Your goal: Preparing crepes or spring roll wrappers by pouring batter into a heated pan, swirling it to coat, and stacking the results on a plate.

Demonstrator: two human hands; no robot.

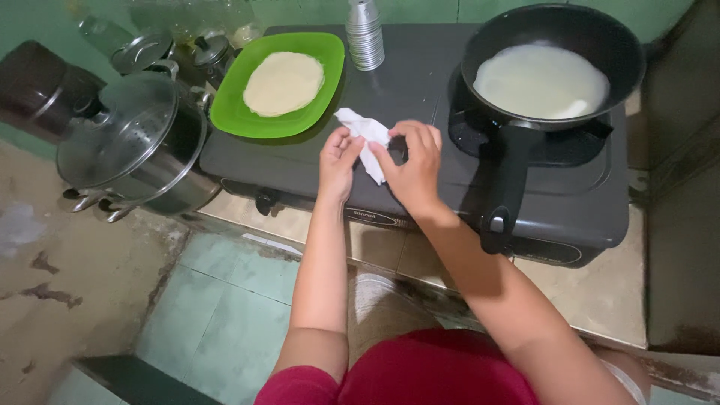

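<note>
at the stove's front edge, mid-top: left hand (339, 159) and right hand (415, 166) both pinch a crumpled white tissue (365, 137), grips narrow on it. one flat crepe (283, 82) done, lying on green plate (279, 84) at back left. pale batter (541, 80) in black pan (555, 64), right burner, looks unset; flipping and plating left.

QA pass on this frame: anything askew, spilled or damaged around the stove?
Nothing spilled. The black frying pan sits flat on the stove, batter contained. Both hands, left hand and right hand, hold a white tissue. Only oddity: the floor at left is stained and patchy.
</note>
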